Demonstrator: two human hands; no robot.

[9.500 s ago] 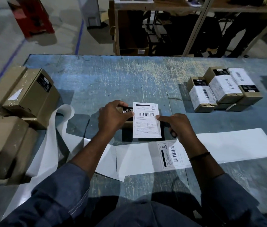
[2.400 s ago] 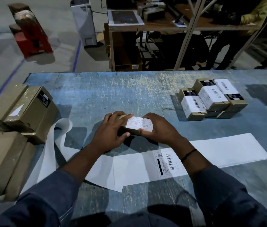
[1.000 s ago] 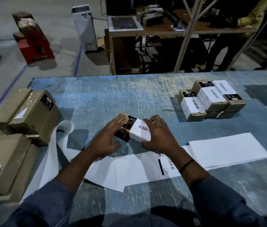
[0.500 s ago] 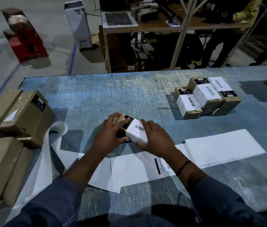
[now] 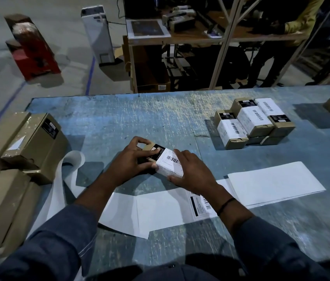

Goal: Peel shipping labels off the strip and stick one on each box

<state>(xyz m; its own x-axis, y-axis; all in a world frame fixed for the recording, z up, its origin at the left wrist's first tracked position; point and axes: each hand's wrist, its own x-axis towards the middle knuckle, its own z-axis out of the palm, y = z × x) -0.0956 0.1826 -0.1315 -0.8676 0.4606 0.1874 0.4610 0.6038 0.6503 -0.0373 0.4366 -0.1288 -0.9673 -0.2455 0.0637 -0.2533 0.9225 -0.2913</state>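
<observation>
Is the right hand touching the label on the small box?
Touching. The head view shows the right hand pressing on the label, with no gap.

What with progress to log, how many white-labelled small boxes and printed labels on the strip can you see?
Stacked labelled boxes: 3
Held labelled box: 1
Printed label on the strip: 1
Total: 5
</observation>
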